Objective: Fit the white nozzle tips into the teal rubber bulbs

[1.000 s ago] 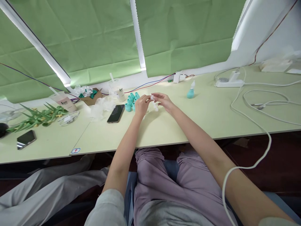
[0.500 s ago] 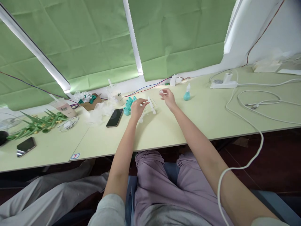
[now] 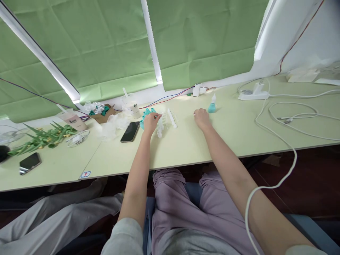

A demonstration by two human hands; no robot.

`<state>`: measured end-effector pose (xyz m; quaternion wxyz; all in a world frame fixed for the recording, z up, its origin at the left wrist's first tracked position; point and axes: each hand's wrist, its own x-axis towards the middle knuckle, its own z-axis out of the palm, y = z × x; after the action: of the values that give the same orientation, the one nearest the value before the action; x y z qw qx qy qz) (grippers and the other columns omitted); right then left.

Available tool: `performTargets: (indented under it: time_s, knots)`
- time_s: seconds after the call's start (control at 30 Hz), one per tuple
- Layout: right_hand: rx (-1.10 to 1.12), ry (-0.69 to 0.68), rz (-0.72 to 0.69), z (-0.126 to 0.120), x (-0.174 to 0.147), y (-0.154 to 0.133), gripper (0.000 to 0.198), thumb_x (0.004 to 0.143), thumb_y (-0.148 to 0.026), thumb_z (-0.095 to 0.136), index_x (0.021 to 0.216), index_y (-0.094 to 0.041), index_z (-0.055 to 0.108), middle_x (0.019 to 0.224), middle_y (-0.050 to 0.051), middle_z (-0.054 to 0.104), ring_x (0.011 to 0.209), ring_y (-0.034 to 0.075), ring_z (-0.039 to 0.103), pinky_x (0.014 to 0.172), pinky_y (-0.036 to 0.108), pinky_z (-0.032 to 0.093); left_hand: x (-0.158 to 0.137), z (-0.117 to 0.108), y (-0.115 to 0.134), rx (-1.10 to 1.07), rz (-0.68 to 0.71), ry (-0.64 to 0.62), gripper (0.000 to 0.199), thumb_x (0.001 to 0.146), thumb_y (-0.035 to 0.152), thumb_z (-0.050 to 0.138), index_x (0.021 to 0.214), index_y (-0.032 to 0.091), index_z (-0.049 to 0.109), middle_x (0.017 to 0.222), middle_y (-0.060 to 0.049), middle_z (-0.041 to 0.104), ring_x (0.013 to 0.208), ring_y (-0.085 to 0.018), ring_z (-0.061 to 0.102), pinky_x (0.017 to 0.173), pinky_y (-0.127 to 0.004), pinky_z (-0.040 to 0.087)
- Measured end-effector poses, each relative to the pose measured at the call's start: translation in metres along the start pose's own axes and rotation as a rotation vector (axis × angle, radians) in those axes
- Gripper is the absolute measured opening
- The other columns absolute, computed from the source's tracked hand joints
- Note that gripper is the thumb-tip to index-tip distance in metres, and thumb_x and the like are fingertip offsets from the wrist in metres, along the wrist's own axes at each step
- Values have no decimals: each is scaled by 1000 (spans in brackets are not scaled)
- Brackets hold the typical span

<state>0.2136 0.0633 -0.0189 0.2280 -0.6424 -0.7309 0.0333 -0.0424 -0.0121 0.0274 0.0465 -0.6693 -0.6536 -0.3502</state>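
Observation:
My left hand (image 3: 151, 123) hovers over rows of small white plastic pieces (image 3: 159, 132), its thumb and fingertips pinched. What sits in that pinch, if anything, is too small to make out. Behind the hand and partly covered by it stand several open-necked teal bulbs (image 3: 147, 112). Another row of white pieces (image 3: 172, 118) lies to the right. My right hand (image 3: 202, 118) is low at the tabletop with curled fingers, a speck of white showing at the fingertips. Just beyond it stands a teal squeeze bottle (image 3: 211, 107) with a pale pointed tip.
A black phone (image 3: 130, 131) lies left of my left hand, beside crumpled clear plastic (image 3: 113, 126). Farther left are a cardboard box (image 3: 104, 115), drink cups and green-leaved stems (image 3: 45, 136). A power strip (image 3: 254, 95) with white cables occupies the right. Another person's legs (image 3: 66, 216) are at left.
My right hand has moved right and down to the tabletop; a small white round piece showed in its fingers earlier. My left hand has shifted slightly left and down, away from the right-hand row.

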Motion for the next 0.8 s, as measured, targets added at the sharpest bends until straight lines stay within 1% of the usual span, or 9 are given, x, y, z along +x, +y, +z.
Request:
performTargets:
  time_s: [0.13, 0.3, 0.4, 0.47, 0.53, 0.6, 0.67, 0.73, 0.8]
  knots:
    - [-16, -2, -42, -4, -2, -3, 38, 85, -8, 32, 101, -12, 66, 115, 18, 51, 112, 27, 43, 86, 36, 41, 0, 1, -3, 22, -5, -23, 27, 88, 37, 51, 82, 19, 70, 82, -6, 71, 77, -18, 62, 71, -27, 41]
    - [47, -1, 48, -4, 0, -5, 37, 83, -10, 35, 97, -14, 69, 114, 17, 51, 105, 25, 47, 83, 35, 43, -1, 4, -5, 65, -13, -40, 28, 87, 38, 51, 82, 19, 71, 80, -6, 70, 76, -19, 61, 68, -27, 40]
    - [69, -6, 41, -2, 1, -4, 38, 82, -9, 35, 97, -14, 70, 109, 16, 54, 99, 22, 49, 84, 34, 42, -1, 4, -5, 81, -12, -62, 27, 87, 37, 51, 82, 19, 71, 77, -7, 69, 75, -19, 60, 68, -27, 39]
    - [71, -1, 36, -2, 1, -5, 41, 83, -9, 33, 102, -16, 69, 110, 15, 55, 99, 22, 50, 84, 33, 42, -2, 4, -4, 85, -5, -73, 26, 87, 36, 52, 82, 19, 71, 76, -7, 69, 74, -19, 60, 68, -27, 39]
    - [67, -1, 43, -2, 0, -6, 46, 84, -9, 31, 112, -19, 66, 113, 15, 55, 101, 23, 51, 86, 34, 42, -2, 4, -4, 88, 3, -76, 26, 87, 35, 51, 82, 18, 71, 76, -7, 68, 74, -19, 60, 68, -28, 39]
    - [57, -3, 40, -4, -1, -7, 51, 85, -8, 29, 125, -20, 59, 114, 16, 55, 102, 23, 52, 87, 36, 41, -2, 3, -4, 89, 7, -73, 27, 87, 35, 51, 81, 18, 71, 76, -7, 68, 73, -19, 59, 68, -28, 39]
    - [52, 2, 30, -4, -1, -7, 56, 84, -7, 29, 134, -19, 49, 115, 18, 55, 103, 25, 53, 89, 38, 41, -2, 3, -3, 81, 7, -77, 27, 87, 35, 51, 81, 18, 71, 76, -7, 68, 72, -19, 59, 67, -28, 39]
    - [60, 16, 31, -2, 0, -5, 58, 83, -7, 32, 139, -17, 42, 115, 19, 55, 103, 25, 54, 90, 39, 41, -1, 3, -4, 77, 8, -80, 27, 87, 34, 51, 81, 18, 71, 75, -7, 68, 71, -19, 59, 67, -28, 39]
    - [69, 31, 48, 1, 2, -3, 59, 81, -8, 37, 139, -16, 40, 114, 19, 55, 102, 25, 54, 90, 38, 41, -1, 3, -4, 82, 8, -79, 27, 87, 34, 51, 81, 18, 72, 74, -7, 68, 70, -18, 59, 67, -27, 40]
